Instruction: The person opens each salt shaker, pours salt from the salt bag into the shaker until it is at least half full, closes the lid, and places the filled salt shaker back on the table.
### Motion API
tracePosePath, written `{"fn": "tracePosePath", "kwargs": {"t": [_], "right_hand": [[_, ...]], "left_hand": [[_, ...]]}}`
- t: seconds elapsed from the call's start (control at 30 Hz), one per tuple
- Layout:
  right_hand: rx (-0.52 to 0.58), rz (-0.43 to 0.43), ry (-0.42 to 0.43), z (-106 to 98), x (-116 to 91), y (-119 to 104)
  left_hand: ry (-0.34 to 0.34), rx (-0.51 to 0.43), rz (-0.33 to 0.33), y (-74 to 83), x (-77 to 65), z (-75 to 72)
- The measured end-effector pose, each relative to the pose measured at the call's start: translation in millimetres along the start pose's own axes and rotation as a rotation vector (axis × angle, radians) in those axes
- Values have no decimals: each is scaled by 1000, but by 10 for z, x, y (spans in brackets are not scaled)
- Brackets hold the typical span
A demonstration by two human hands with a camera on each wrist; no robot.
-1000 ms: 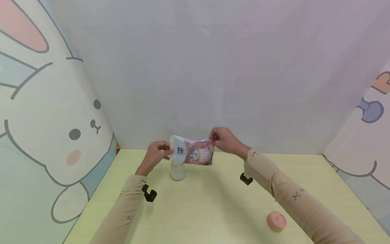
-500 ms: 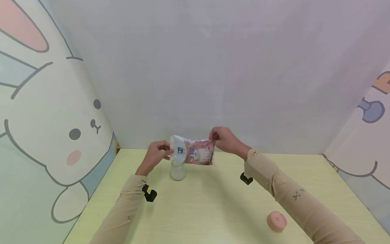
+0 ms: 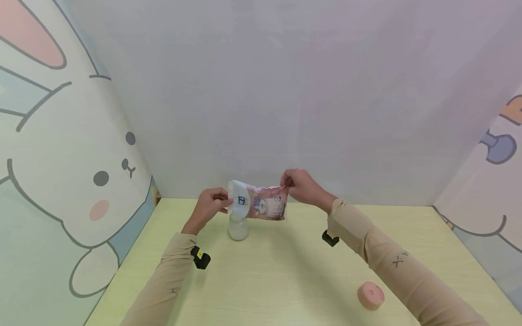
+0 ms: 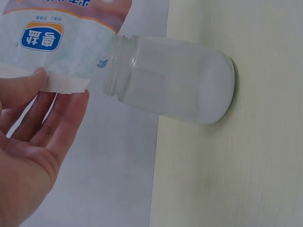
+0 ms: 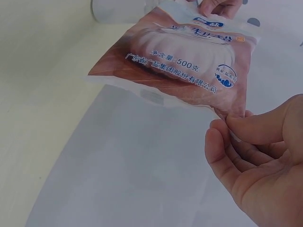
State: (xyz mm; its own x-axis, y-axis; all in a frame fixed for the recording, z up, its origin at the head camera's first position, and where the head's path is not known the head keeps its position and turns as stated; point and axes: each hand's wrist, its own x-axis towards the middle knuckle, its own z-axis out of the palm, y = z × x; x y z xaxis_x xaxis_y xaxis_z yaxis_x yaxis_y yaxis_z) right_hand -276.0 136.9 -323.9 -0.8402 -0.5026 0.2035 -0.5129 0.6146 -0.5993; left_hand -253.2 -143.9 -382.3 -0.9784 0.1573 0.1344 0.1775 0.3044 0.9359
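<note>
A pink-and-white bag of salt [image 3: 263,203] is held sideways in the air between both hands. My left hand [image 3: 207,208] pinches the white end of the bag between thumb and fingers. At the opposite end, my right hand [image 3: 302,186] grips an upper corner with thumb and fingers. Just under the bag's left end a clear glass jar [image 3: 238,229] stands upright on the table without a lid. In the left wrist view, a lower corner of the bag is at the mouth of the jar [image 4: 165,78], and white salt [image 4: 215,90] lies at its bottom.
A round pink lid-like piece [image 3: 370,295] lies near the front right of the pale wooden table [image 3: 261,280]. A plain grey-white wall [image 3: 261,99] rises behind, and cartoon-printed panels [image 3: 69,181] flank the sides.
Both hands and the bag hold almost the same place. The jar looks whiter and cloudier inside than before.
</note>
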Motion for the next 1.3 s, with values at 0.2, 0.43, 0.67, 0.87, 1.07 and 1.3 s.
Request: {"fn": "tracePosePath", "kwargs": {"t": [0.2, 0.43, 0.67, 0.87, 1.07, 1.3], "right_hand": [[-3, -6, 3, 2, 4, -14], [-5, 10, 0, 4, 11, -21], [-8, 9, -3, 1, 18, -13], [-1, 5, -2, 9, 25, -24], [-3, -10, 0, 9, 31, -43], [-8, -16, -7, 10, 31, -30]], "left_hand": [[0, -2, 0, -5, -5, -1], [8, -5, -8, -11, -6, 3], [10, -6, -9, -15, 3, 3], [6, -5, -9, -23, -4, -3], [15, -9, -16, -28, -16, -7], [18, -20, -6, -59, -17, 6]]}}
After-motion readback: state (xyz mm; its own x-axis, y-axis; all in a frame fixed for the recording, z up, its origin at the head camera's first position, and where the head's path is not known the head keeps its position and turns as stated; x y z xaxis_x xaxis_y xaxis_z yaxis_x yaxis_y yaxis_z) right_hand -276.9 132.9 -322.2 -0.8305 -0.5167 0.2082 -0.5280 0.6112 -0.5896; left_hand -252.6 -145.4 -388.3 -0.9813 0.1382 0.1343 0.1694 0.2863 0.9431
